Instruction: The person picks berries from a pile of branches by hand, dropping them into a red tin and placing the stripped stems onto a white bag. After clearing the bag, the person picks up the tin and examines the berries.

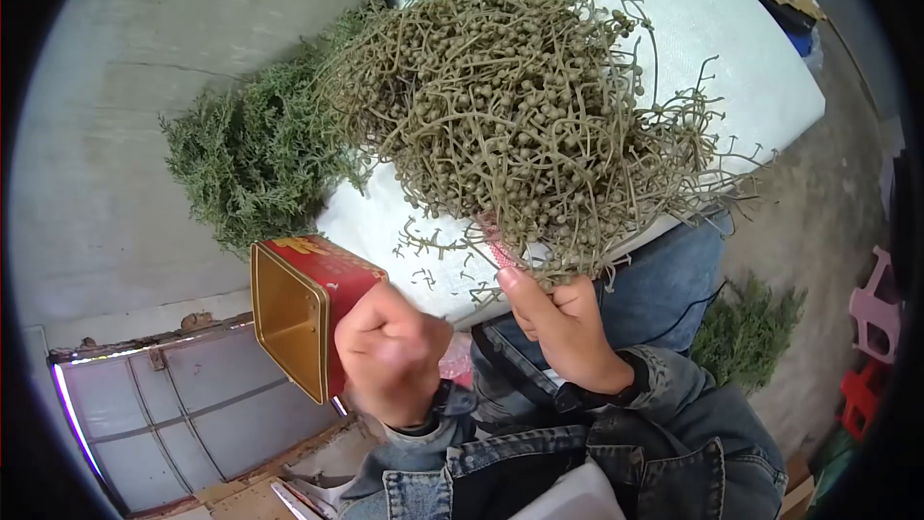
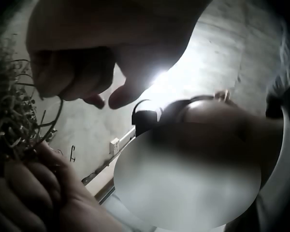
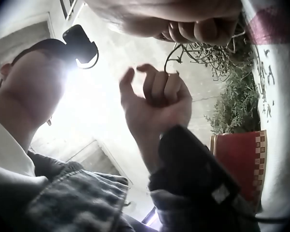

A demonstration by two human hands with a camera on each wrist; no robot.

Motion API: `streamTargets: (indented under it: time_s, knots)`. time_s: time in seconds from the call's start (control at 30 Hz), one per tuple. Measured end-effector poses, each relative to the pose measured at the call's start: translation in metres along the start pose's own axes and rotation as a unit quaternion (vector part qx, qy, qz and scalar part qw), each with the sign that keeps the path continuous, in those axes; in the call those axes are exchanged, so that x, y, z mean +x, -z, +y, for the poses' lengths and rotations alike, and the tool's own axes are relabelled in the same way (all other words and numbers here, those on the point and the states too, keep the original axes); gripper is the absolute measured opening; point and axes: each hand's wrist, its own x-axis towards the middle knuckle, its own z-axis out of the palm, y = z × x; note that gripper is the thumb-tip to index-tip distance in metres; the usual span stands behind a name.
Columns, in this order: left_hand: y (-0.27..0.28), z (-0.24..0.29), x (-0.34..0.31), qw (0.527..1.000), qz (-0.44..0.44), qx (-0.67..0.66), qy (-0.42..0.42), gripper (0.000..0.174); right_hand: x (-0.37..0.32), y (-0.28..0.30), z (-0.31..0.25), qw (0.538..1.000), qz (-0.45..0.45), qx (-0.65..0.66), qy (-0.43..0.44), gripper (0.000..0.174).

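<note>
A large heap of dry, knobbly stems with small round berries [image 1: 500,96] lies on a white woven sack [image 1: 751,58]. My right hand [image 1: 560,323] is at the heap's near edge, thumb on top and fingers curled, gripping a few of the stems [image 2: 19,137]. In front of a red tin [image 1: 351,279] with a gold open mouth, my left hand [image 1: 393,351] is raised and blurred. The right wrist view shows the left hand [image 3: 159,106] with several fingers curled into the palm, thumb and forefinger apart; nothing shows between them. Loose stem bits [image 1: 423,276] lie near the hands.
Green feathery sprigs [image 1: 255,154] spread left of the heap, with another clump [image 1: 751,332] low on the right. Pink [image 1: 876,308] and red [image 1: 863,395] plastic stools stand at the right edge. A barred metal door [image 1: 164,414] is at lower left.
</note>
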Motion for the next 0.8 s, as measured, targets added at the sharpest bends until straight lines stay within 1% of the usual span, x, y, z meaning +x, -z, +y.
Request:
streamTargets:
  time_s: [0.03,0.07,0.1,0.13,0.17,0.2,0.3,0.33,0.37,0.43,0.47,0.57,0.6,0.63,0.7,0.73,0.77,0.8]
  knots:
    - [-0.019,-0.001,0.004,0.969,0.072,0.226,-0.068,0.014,0.0,-0.001,0.0,1.0,0.002,0.001,-0.005,0.037]
    - [-0.031,-0.002,0.007,0.878,0.142,0.438,-0.131,0.011,-0.001,-0.002,0.002,1.0,-0.001,0.003,-0.007,0.037]
    - [-0.036,-0.003,0.014,0.877,0.144,0.44,-0.13,0.011,-0.002,-0.002,0.003,1.0,-0.007,0.014,-0.002,0.028]
    - [-0.041,-0.005,0.025,0.808,0.154,0.551,-0.143,0.01,-0.001,0.0,0.004,1.0,-0.014,0.023,0.005,0.021]
    - [-0.043,-0.006,0.033,0.726,0.161,0.651,-0.154,0.015,0.0,0.002,0.003,0.999,-0.02,0.03,0.014,0.019]
    - [-0.043,-0.007,0.037,0.727,0.16,0.649,-0.156,0.015,0.001,0.004,0.004,0.999,-0.019,0.029,0.017,0.019]
    - [-0.036,-0.014,0.044,0.777,0.089,0.607,-0.139,0.014,0.002,0.008,0.006,0.999,-0.038,0.023,0.014,0.019]
    - [-0.033,-0.015,0.044,0.777,0.087,0.607,-0.142,0.014,0.004,0.007,0.004,0.999,-0.038,0.023,0.018,0.019]
    - [-0.028,-0.017,0.04,0.814,0.113,0.552,-0.145,0.014,0.006,0.005,0.003,0.999,-0.034,0.027,0.011,0.017]
    - [-0.018,-0.021,0.031,0.873,0.172,0.433,-0.143,0.017,0.005,0.0,0.002,0.999,-0.029,0.033,-0.009,0.028]
    - [-0.013,-0.024,0.031,0.874,0.175,0.43,-0.142,0.017,0.006,0.0,0.002,0.999,-0.029,0.029,-0.011,0.028]
    - [-0.003,-0.038,0.03,0.946,0.169,0.24,-0.134,0.022,0.006,0.001,0.0,0.999,-0.011,-0.037,-0.025,0.031]
    - [-0.003,-0.041,0.027,0.947,0.173,0.237,-0.132,0.022,0.003,0.005,-0.003,0.999,-0.01,-0.041,-0.029,0.031]
    - [-0.004,-0.045,0.023,0.947,0.182,0.223,-0.144,0.021,0.0,0.012,-0.01,0.992,-0.063,-0.103,-0.03,0.031]
    - [-0.001,-0.051,0.018,0.945,0.203,0.191,-0.168,0.019,-0.005,0.022,-0.026,0.958,-0.169,-0.228,-0.033,0.033]
    - [0.002,-0.051,0.019,0.946,0.206,0.187,-0.167,0.019,-0.007,0.022,-0.033,0.957,-0.17,-0.232,-0.036,0.033]
    - [0.005,-0.052,0.021,0.929,0.155,0.243,-0.233,0.012,-0.01,0.023,-0.041,0.953,-0.184,-0.242,-0.014,0.033]
    - [0.008,-0.053,0.023,0.903,0.101,0.295,-0.295,0.009,-0.014,0.022,-0.049,0.948,-0.195,-0.252,0.008,0.033]
